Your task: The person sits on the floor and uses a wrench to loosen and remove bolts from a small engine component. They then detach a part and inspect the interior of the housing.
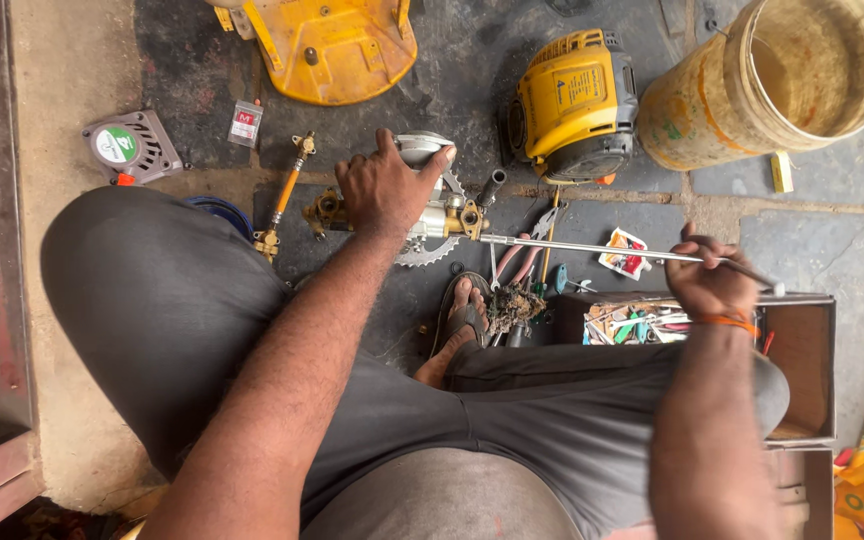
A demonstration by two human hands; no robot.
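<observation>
My left hand [384, 187] rests on top of a silver metal pump body [434, 205] with brass fittings and a toothed gear wheel [422, 252], gripping it on the stone floor. My right hand [709, 278] is closed around the end of a long thin metal rod [582, 247]. The rod runs level from my right hand leftward, and its far tip meets the brass fitting on the pump's right side. My sandalled foot [459, 325] lies just below the pump.
A yellow engine unit [574, 100] and a worn yellow bucket [682, 115] stand at the back. A yellow cover [327, 45] lies at top. An open toolbox [802, 350] with tools sits by my right knee. Pliers [537, 240] and a brass-tipped pipe [284, 195] lie near the pump.
</observation>
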